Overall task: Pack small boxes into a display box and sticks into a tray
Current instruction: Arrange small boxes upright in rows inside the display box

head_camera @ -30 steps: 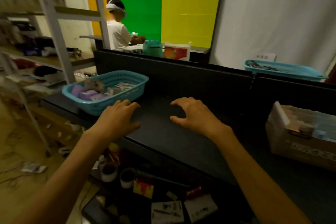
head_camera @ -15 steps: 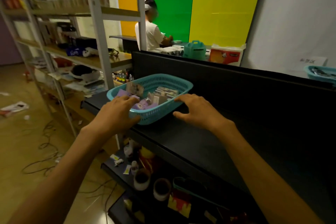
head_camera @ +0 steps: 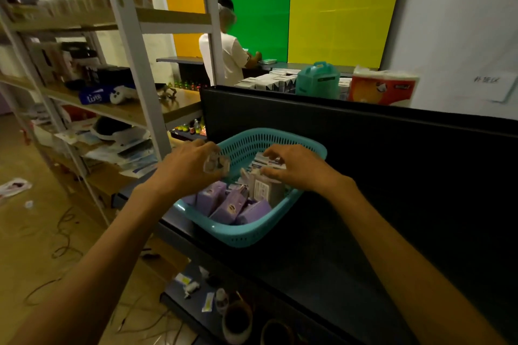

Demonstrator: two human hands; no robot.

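Evidently both hands are over the teal basket [head_camera: 252, 235], which sits at the left end of the dark surface [head_camera: 350, 274], near its front edge, probably so its contents can be sorted before any packing begins. The left hand [head_camera: 185, 171] hovers above the basket's left rim with its fingers curled round a small clear, crinkled object [head_camera: 215, 165], too blurred to identify. The right hand [head_camera: 294, 168] reaches in from the right, its fingers [head_camera: 270, 152] bent and spread narrowly over a pale upright box [head_camera: 263, 190]; whether they actually pinch it I cannot tell. The small boxes [head_camera: 224, 202] nearest the front rim are lilac, lying tilted and jumbled against one another, with paler printed packets [head_camera: 266, 161] stacked toward the far rim. No display box or tray shows, so packing looks not yet begun.
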